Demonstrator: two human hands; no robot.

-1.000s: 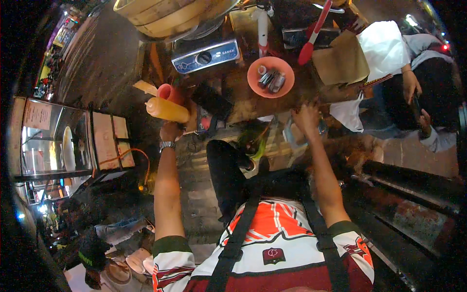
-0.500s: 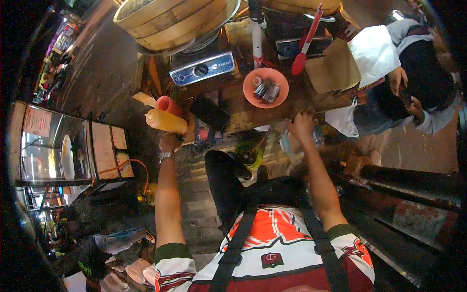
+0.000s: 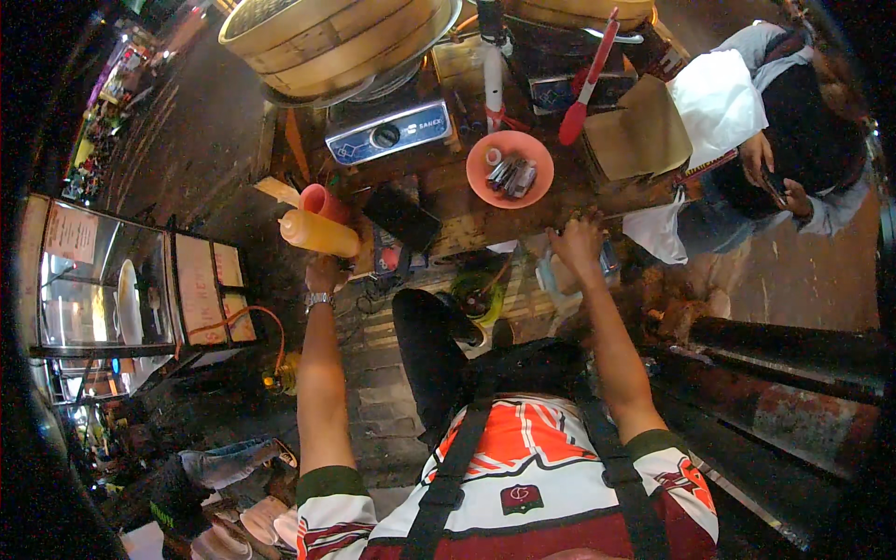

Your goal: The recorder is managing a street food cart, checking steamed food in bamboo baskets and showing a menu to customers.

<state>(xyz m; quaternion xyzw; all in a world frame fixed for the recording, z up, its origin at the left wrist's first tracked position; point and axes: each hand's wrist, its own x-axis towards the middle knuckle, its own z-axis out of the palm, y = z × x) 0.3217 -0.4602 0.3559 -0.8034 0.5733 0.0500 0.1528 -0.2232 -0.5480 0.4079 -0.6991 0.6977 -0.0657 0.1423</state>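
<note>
Well, right grip at table edge

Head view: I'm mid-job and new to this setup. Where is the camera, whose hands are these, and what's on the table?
There's no machine: these are a person's bare hands, seen by a fisheye camera on their head, so straight edges bend near the rim. Picture left is the person's left. The left hand is right by a yellow squeeze bottle; whether it grips it is hard to tell. The right hand is at the edge of the wooden table, with nothing visibly held. On the table are a pink bowl of small items, a stove under a bamboo steamer, and a red-headed utensil.
</note>
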